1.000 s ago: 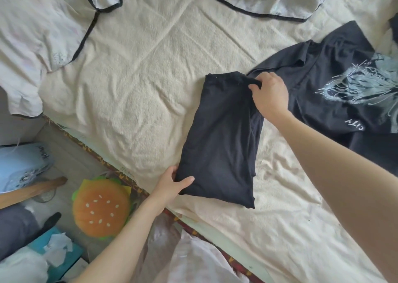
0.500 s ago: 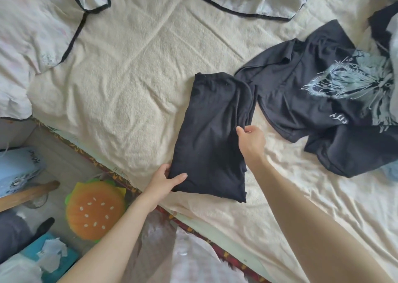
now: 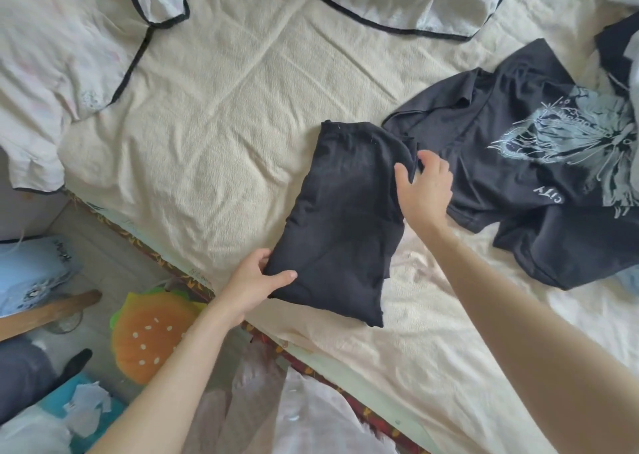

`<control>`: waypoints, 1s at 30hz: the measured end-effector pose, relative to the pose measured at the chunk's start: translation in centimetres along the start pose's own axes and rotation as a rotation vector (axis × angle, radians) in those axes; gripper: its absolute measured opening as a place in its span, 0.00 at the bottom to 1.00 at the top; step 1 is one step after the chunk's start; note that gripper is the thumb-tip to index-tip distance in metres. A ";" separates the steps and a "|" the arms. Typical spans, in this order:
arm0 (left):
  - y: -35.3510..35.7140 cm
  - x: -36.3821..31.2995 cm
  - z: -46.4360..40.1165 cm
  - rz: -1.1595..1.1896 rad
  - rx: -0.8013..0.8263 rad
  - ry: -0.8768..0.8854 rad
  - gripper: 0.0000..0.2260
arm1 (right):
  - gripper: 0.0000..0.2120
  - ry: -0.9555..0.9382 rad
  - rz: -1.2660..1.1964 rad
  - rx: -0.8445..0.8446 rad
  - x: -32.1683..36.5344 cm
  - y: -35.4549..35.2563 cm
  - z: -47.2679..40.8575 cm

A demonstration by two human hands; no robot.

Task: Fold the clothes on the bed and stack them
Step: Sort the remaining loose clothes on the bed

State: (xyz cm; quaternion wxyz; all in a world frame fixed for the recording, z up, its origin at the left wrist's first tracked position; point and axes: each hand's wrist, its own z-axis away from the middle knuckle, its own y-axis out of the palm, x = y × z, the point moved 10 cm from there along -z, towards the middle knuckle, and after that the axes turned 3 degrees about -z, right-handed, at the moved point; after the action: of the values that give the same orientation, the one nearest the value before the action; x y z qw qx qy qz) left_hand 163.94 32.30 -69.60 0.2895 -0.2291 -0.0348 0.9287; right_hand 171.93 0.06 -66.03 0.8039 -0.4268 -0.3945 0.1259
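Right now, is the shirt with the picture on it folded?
No. The printed shirt lies spread and rumpled on the bed, its print showing.
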 end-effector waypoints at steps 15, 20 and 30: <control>-10.9 2.3 -2.5 0.605 -0.428 0.010 0.28 | 0.31 0.083 -0.019 0.470 0.8 8.1 -3.7; -7.2 4.7 -1.7 0.547 -0.454 -0.041 0.20 | 0.23 0.275 -0.216 0.626 -0.9 9.2 -2.8; -11.8 3.5 -0.8 0.416 -0.438 0.152 0.14 | 0.05 0.304 -0.372 0.604 -2.4 6.3 3.0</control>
State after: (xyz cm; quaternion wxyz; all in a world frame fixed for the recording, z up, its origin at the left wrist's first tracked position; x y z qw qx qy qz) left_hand 167.92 43.93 -69.40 0.0386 -0.3569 -0.1649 0.9187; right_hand 169.00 4.30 -71.25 0.9518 -0.1059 -0.2868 0.0238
